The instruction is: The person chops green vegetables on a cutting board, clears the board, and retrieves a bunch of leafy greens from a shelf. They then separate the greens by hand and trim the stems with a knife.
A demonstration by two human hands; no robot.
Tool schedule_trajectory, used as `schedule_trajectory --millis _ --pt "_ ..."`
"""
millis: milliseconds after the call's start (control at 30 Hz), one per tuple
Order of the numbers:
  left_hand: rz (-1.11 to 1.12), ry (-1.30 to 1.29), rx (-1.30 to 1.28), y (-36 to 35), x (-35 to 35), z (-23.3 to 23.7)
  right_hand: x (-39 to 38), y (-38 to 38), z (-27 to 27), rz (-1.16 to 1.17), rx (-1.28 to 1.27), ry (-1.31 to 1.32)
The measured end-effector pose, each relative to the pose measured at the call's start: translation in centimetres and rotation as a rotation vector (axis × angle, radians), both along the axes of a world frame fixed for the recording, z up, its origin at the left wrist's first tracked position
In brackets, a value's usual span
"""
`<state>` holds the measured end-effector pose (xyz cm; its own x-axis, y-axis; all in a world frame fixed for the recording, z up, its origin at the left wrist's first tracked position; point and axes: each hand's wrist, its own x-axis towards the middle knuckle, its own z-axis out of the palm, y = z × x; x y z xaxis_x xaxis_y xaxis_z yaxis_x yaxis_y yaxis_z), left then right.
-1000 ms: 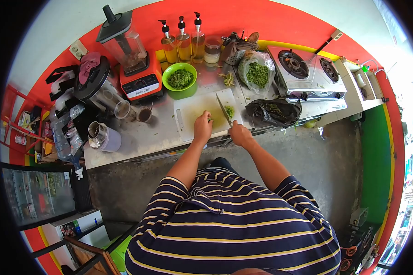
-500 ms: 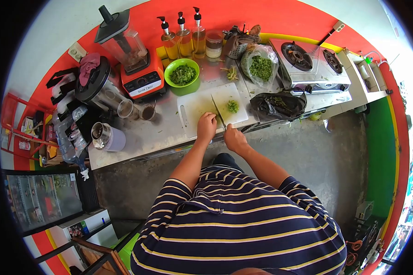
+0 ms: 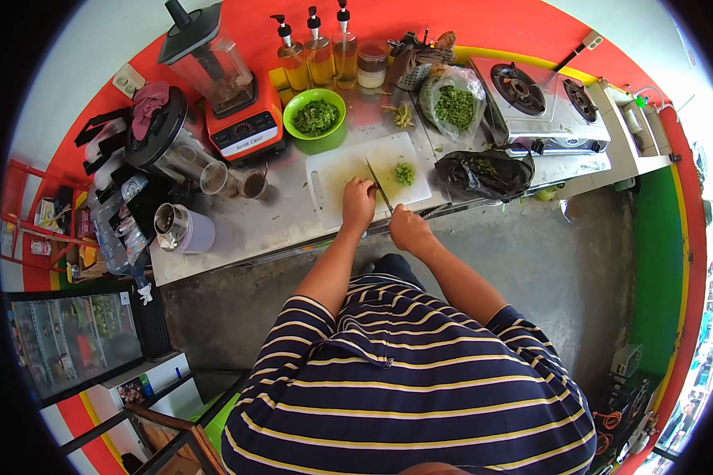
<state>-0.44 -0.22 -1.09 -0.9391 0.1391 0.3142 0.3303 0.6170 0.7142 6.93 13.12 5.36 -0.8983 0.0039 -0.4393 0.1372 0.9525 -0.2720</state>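
Observation:
My right hand is wrapped round the handle of a knife, whose blade points away from me over the white cutting board. Just left of the blade, my left hand rests on the board with its fingers curled together; what they hold, if anything, is hidden. A small heap of chopped greens lies right of the blade. Beyond the board stands a green bowl of cut greens. To the right are a black plastic bag and a clear bag of chopped greens.
An orange blender, oil bottles, a jar and a gas stove line the back of the counter. Cups, a lilac container and a large black-lidded pot stand at the left.
The view has shifted slightly. The knife is still on the board in my right hand, and my left hand remains beside the blade, a little further from it.

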Motion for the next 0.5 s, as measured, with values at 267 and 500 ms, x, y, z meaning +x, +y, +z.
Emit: schedule_trajectory --millis 267,500 --pt "0.002 0.083 0.03 -0.4 0.3 -1.4 0.7 -1.8 -2.0 -0.031 0.035 0.056" --pt "-0.045 -0.041 -0.027 -0.7 -0.5 -0.6 -1.7 -0.5 0.2 0.01 0.047 -0.002"
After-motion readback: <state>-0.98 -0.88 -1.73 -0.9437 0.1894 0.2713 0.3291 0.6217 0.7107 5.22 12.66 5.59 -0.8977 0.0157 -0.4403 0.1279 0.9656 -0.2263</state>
